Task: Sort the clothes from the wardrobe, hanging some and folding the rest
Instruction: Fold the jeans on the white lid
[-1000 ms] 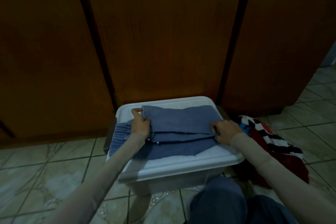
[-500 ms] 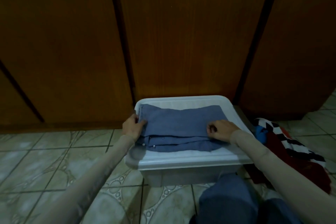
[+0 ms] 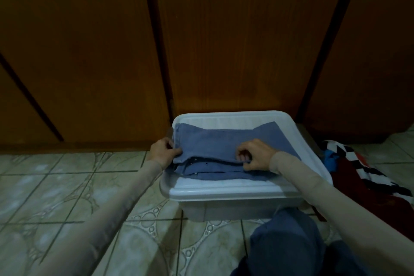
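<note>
A folded blue garment with small snap buttons along its front edge lies on the lid of a white plastic box on the floor. My left hand pinches the garment's left edge at the box's left rim. My right hand grips the top folded layer near the garment's middle front, fingers curled over the fold. Both forearms wear beige sleeves.
Closed brown wardrobe doors stand right behind the box. A pile of clothes, red with black-and-white zigzag and a bit of blue, lies on the tiled floor to the right. My knee in blue trousers is in front of the box.
The left part of the garment that hung over the box's left side has been folded in. My right hand moved left from the right edge to the middle of the fold.
</note>
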